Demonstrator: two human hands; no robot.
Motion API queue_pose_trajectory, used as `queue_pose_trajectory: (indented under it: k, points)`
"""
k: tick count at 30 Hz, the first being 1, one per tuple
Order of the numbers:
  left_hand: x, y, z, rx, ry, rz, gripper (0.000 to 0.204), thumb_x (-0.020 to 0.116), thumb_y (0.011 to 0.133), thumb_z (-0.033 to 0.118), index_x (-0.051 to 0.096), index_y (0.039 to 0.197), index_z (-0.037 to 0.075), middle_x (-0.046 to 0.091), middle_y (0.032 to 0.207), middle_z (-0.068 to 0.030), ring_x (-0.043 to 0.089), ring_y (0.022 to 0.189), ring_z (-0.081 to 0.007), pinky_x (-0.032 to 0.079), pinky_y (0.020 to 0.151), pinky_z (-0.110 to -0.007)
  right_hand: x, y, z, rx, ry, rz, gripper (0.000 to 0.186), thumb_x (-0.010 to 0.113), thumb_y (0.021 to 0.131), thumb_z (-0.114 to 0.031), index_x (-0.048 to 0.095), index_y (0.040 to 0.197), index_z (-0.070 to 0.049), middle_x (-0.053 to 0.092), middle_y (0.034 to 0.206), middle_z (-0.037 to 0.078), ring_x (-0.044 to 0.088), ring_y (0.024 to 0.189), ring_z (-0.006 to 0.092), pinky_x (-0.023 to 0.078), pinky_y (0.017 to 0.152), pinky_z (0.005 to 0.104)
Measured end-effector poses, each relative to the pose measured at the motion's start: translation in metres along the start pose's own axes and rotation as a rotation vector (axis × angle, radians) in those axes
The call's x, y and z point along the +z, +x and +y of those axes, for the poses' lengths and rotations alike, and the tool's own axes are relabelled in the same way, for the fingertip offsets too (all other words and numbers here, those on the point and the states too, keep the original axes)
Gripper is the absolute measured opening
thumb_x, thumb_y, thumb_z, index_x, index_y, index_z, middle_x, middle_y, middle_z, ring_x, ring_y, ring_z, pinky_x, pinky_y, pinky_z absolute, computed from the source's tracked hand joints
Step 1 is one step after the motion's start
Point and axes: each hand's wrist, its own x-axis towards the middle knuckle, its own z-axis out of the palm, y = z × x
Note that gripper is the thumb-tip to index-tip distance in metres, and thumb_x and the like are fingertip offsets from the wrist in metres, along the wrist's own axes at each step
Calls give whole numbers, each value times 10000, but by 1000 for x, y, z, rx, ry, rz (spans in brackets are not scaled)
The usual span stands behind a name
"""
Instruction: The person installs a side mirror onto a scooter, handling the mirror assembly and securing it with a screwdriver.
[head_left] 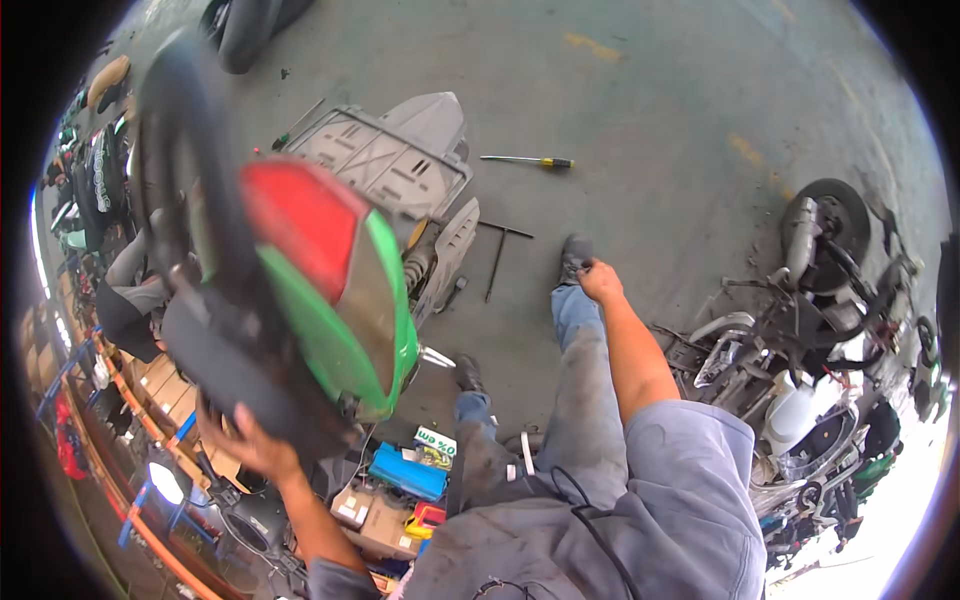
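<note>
A scooter's tail section, with green side panels and a red rear light, stands large at the left. Its long black seat is smeared by motion. My left hand rests at the lower edge of this black part, thumb and fingers apart; some fingertips are hidden. Low beside my knee and shoe hangs my right hand, its fingers curled closed. Whether anything is inside that grip does not show.
A screwdriver and a T-handle wrench lie on the floor near a grey slotted panel. Scooter parts with a wheel pile up at the right. Boxes and a blue case sit near my left leg.
</note>
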Motion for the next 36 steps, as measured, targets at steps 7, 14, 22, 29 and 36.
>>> queue_pose_trajectory:
  k: [7, 14, 22, 29, 36]
  points:
    - [-9, -13, 1, -43, 219, 7, 801, 457, 913, 589, 401, 1398, -47, 438, 1384, -200, 432, 1250, -330, 312, 1066, -472, 66, -16, 54, -82, -203, -229, 515, 648, 850, -412, 613, 1247, -86, 610, 1266, 210, 525, 1231, 389, 417, 1056, 461]
    - [2, -5, 9, -64, 145, 1, 806, 542, 887, 595, 420, 1365, -43, 370, 1380, -215, 422, 1265, -355, 318, 1084, -486, -110, -52, 33, 145, 72, -285, 395, 672, 850, -279, 662, 1184, -69, 695, 1115, 183, 656, 1059, 320, 498, 951, 389]
    - [-9, 3, 23, -260, 152, 27, 687, 625, 770, 542, 557, 1257, 62, 521, 1253, -187, 498, 1139, -390, 369, 1008, -533, -402, -11, -130, -296, -234, 89, 330, 652, 857, -163, 667, 1133, 17, 719, 922, 141, 688, 827, 195, 548, 734, 328]
    - [-9, 6, 28, -437, 151, 11, 692, 705, 728, 444, 553, 1320, 119, 534, 1309, -158, 508, 1224, -392, 383, 1068, -541, -541, 95, -379, -498, -197, -35, 268, 589, 881, -149, 642, 1040, 60, 691, 1013, 166, 663, 847, 238, 549, 742, 349]
    - [16, 92, 69, -1146, 286, 237, 535, 804, 662, 311, 582, 1083, 67, 523, 1177, -155, 486, 1146, -381, 402, 976, -498, -536, 179, -613, -575, -1334, -190, 69, 667, 801, -177, 721, 824, -142, 710, 933, 130, 676, 879, 320, 548, 736, 450]
